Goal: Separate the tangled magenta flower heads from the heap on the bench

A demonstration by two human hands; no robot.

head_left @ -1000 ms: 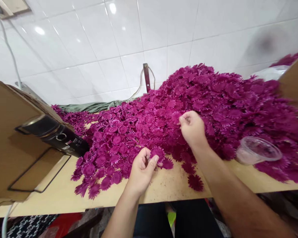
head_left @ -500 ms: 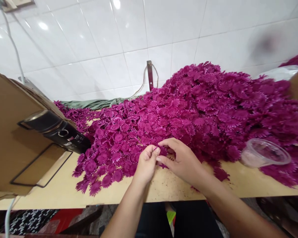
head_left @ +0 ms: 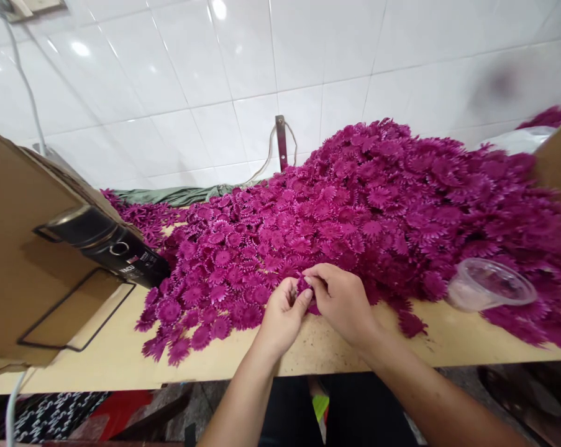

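Observation:
My left hand (head_left: 284, 312) is closed on a small purple flower piece (head_left: 303, 284), its thumb pressed along the near side. From the right, my right hand (head_left: 342, 298) pinches the same piece, thumb and forefinger meeting at its upper edge. Fingers cover most of the piece. Both hands are just in front of a large heap of purple artificial flower heads (head_left: 327, 205), flat and fringed at the rim. Some loose flower heads lie at the heap's left end, near the table's front.
A black vacuum flask (head_left: 117, 245) leans by a cardboard box (head_left: 28, 248) at left, with a black wire frame (head_left: 75, 310) in front. A clear plastic tub (head_left: 489, 285) stands at right among the flowers. White tiled wall (head_left: 205, 81) rises behind the wooden table (head_left: 205, 360).
My right hand's fingers have curled in and closed on the flower piece. The left thumb has shifted right and lower across it. The view has turned slightly.

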